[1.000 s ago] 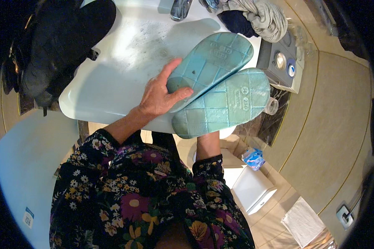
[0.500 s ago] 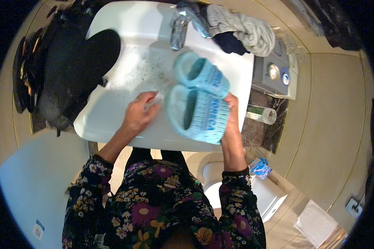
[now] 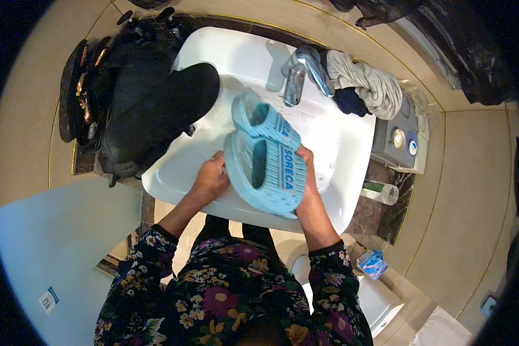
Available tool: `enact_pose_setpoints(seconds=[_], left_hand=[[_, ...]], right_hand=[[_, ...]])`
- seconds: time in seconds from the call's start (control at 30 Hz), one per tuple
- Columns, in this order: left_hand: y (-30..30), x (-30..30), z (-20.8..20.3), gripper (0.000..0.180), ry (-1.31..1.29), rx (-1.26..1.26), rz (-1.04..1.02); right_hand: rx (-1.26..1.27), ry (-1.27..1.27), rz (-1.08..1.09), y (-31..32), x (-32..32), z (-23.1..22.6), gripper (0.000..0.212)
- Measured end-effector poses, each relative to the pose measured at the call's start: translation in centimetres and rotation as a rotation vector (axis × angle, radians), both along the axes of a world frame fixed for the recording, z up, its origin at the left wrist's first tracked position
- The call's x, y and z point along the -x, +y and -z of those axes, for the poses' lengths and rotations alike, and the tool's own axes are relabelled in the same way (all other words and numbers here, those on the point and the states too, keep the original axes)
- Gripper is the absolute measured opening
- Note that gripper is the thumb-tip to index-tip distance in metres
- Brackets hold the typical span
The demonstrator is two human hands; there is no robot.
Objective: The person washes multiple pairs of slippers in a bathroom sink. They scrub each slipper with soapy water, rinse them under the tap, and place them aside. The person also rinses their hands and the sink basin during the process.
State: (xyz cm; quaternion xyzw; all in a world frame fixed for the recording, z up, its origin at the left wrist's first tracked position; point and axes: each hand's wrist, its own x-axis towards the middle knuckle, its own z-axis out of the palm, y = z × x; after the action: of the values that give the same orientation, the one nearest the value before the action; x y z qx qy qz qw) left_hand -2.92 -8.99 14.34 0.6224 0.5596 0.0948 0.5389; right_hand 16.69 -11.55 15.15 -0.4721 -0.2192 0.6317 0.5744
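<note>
in the head view, both forearms come up from the lower edge and angle inward over the white basin (image 3: 354,167). the right hand (image 3: 308,176) is closed around the right side of the light-blue slides (image 3: 275,164), holding them above it. the left hand (image 3: 211,180), fingers partly curled, is at their left edge; contact cannot be told. darker blue capitals cross both straps; a white-and-blue label (image 3: 48,300) sits lower left.

Light-turquoise ribbed slide sandals (image 3: 275,158) bear blue lettering (image 3: 288,167); the glossy rounded basin (image 3: 230,49) is white, the long-sleeved garment (image 3: 236,291) black with purple, yellow and white flowers (image 3: 219,301).
</note>
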Motion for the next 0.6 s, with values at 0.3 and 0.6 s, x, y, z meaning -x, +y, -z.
enact_pose_setpoints(seconds=[0.3, 0.6], left_hand=[[-1.8, 4.3, 0.1, 0.032, -0.086, -0.036, -0.101], [-1.7, 7.1, -5.1, 0.030, -0.139, -0.227, -0.139]], right_hand=[[-0.059, 0.239, 0.224, 11.1, 5.4, -3.1, 0.018], [0.022, -0.741, 0.533, 23.4, 3.7, -0.5, 0.012]])
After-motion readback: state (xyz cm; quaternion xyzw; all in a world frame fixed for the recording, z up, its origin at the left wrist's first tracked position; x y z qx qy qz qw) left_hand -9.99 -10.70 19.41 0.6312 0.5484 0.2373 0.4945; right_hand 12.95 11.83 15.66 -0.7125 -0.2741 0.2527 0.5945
